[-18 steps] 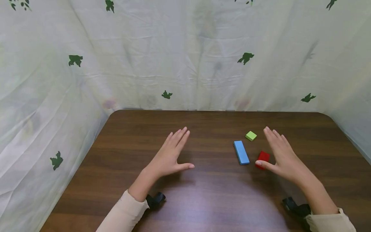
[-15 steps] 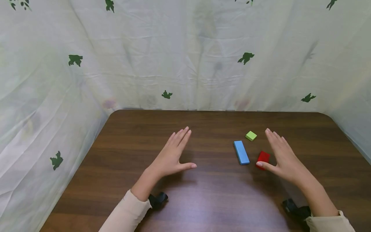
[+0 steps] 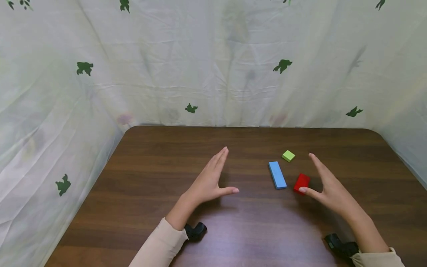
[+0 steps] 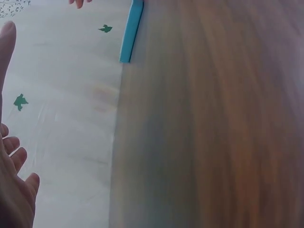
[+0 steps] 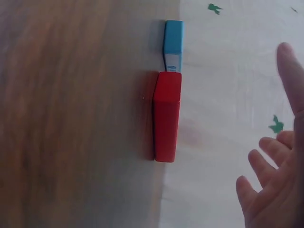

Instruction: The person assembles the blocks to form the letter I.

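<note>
Right hand (image 3: 328, 191): fingers straight, thumb spread, raised over a brown wood-grain desk (image 3: 133, 193); grasping nothing.
Left hand (image 3: 208, 183): fingers extended, likewise unburdened, well left of the blocks.
Red rectangular block (image 3: 303, 179): on the desk, under the right thumb, apart from it.
Long flat blue block (image 3: 277, 175): just left of the red one.
Small lime-green block (image 3: 288, 155): beyond both.
Pale leaf-patterned cloth (image 3: 200, 55): behind the desk.

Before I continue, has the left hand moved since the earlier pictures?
Yes: in the head view, the left hand has moved right, closer to the blue block.
</note>
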### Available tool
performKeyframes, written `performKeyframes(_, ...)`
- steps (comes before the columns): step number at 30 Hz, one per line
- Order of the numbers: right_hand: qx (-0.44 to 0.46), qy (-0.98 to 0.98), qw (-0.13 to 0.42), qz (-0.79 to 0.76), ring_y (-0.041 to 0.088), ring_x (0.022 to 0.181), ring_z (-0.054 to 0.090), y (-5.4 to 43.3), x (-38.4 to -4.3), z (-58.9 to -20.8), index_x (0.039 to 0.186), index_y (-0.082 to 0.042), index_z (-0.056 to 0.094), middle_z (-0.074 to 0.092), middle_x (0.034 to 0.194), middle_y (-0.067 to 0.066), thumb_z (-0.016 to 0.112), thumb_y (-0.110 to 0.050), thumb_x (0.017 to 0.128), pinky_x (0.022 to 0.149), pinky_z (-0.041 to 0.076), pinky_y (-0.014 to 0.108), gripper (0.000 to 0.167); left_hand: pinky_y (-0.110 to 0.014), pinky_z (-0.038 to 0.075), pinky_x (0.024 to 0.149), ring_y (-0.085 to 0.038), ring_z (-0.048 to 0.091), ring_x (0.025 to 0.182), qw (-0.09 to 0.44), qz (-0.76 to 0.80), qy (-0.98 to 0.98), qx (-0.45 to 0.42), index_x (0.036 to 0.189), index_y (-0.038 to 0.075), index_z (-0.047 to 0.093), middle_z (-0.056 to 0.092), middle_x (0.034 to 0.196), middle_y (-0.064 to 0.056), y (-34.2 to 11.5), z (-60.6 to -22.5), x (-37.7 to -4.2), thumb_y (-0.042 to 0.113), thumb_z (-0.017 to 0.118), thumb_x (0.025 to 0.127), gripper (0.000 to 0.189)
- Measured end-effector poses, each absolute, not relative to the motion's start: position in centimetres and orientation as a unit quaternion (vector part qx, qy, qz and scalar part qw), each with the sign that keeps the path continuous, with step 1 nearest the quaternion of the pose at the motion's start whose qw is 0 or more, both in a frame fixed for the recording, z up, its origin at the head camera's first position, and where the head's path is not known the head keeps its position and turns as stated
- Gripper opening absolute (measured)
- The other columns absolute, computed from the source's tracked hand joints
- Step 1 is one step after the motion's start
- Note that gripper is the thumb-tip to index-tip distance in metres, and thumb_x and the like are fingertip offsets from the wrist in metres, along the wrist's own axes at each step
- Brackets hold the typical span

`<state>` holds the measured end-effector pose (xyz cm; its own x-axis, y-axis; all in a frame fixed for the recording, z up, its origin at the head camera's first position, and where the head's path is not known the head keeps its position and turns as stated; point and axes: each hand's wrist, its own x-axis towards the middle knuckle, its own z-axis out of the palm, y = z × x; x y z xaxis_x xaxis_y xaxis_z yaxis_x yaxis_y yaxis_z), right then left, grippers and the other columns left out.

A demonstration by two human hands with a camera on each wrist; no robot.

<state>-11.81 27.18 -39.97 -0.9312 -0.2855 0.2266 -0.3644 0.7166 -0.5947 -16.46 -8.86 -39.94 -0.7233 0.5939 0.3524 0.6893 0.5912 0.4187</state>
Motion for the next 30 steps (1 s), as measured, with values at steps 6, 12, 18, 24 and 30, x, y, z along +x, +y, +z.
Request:
performKeyframes(6, 0.149, -0.929, 0.056, 0.334, 0.043, 0.127, 0.019, 27.4, -11.9, -40.6, 0.146, -0.020, 0.008, 0.015, 0.147, 0.015, 0.073, -0.029, 0.075, 0.086, 0.024, 0.067, 0.097, -0.036, 0.019, 0.105, -0.011, 0.005, 0.134, 0.067, -0.302, -0.885, -0.347, 0.145, 0.017, -0.004, 0.001, 0.149, 0.004, -7.5, -40.5, -16.4, 0.064, 0.059, 0.071, 0.108)
performKeyframes(12, 0.143, -0.926, 0.066, 0.343, 0.044, 0.123, 0.027, 27.5, -11.9, -41.2, 0.144, -0.012, 0.019, 0.026, 0.141, 0.021, 0.076, -0.028, 0.072, 0.084, 0.028, 0.066, 0.093, -0.039, 0.022, 0.103, -0.012, 0.006, 0.134, 0.043, -0.327, -0.882, -0.335, 0.145, 0.019, -0.003, 0.002, 0.149, 0.005, -6.3, -41.0, -16.7, 0.064, 0.061, 0.069, 0.109)
performKeyframes(18, 0.146, -0.922, 0.076, 0.350, 0.044, 0.116, 0.035, 27.8, -12.0, -42.0, 0.140, -0.006, 0.027, 0.036, 0.133, 0.024, 0.078, -0.025, 0.068, 0.083, 0.031, 0.063, 0.090, -0.040, 0.024, 0.103, -0.014, 0.009, 0.134, 0.027, -0.339, -0.878, -0.338, 0.145, 0.018, 0.000, 0.006, 0.149, 0.002, -5.1, -41.3, -16.9, 0.061, 0.064, 0.068, 0.109)
performKeyframes(24, 0.147, -0.922, 0.078, 0.350, 0.043, 0.113, 0.040, 28.1, -12.2, -42.6, 0.137, -0.004, 0.032, 0.042, 0.128, 0.024, 0.079, -0.026, 0.067, 0.084, 0.033, 0.061, 0.087, -0.039, 0.024, 0.103, -0.014, 0.010, 0.133, 0.010, -0.352, -0.874, -0.335, 0.145, 0.016, 0.003, 0.010, 0.148, 0.000, -3.9, -41.6, -17.1, 0.060, 0.067, 0.066, 0.110)
performKeyframes(30, 0.147, -0.926, 0.071, 0.339, 0.041, 0.112, 0.042, 28.4, -12.3, -43.1, 0.134, 0.000, 0.035, 0.043, 0.127, 0.023, 0.079, -0.028, 0.067, 0.084, 0.035, 0.056, 0.085, -0.039, 0.024, 0.103, -0.014, 0.011, 0.133, -0.007, -0.358, -0.872, -0.332, 0.145, 0.016, 0.006, 0.014, 0.148, -0.003, -2.7, -42.0, -17.3, 0.059, 0.068, 0.066, 0.109)
